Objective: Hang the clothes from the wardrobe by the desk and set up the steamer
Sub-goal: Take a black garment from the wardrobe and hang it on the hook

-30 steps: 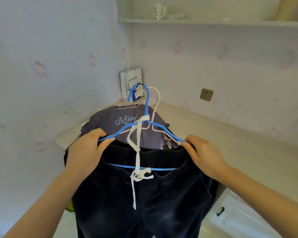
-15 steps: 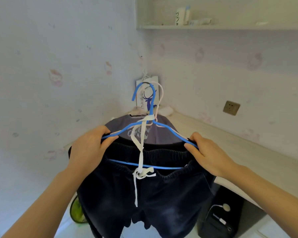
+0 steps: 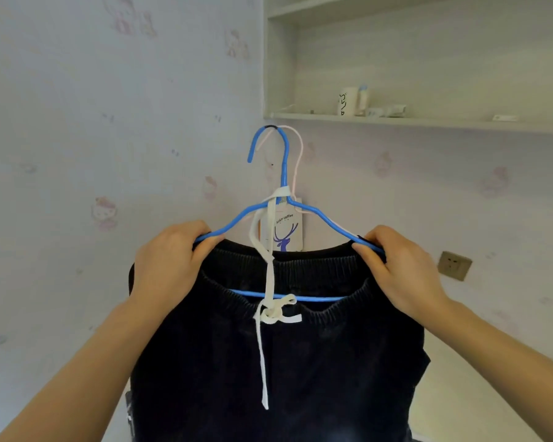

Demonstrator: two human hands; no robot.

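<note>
Head view: dark trousers point(image 3: 278, 362) hang on a blue hanger point(image 3: 284, 205) at centre frame, waistband level from 9 to 3 o'clock, legs dropping toward 6, hook pointing to 12 just beneath a wall shelf point(image 3: 428, 122). A white drawstring point(image 3: 268, 282) loops over the hanger's neck. Left hand point(image 3: 170, 260) grips the 9 o'clock shoulder, fingers curled round it; right hand point(image 3: 399, 266) grips the 3 o'clock shoulder likewise. A pale hanger point(image 3: 297, 161) sits behind. A socket point(image 3: 454, 265) lies at 3 o'clock.
</note>
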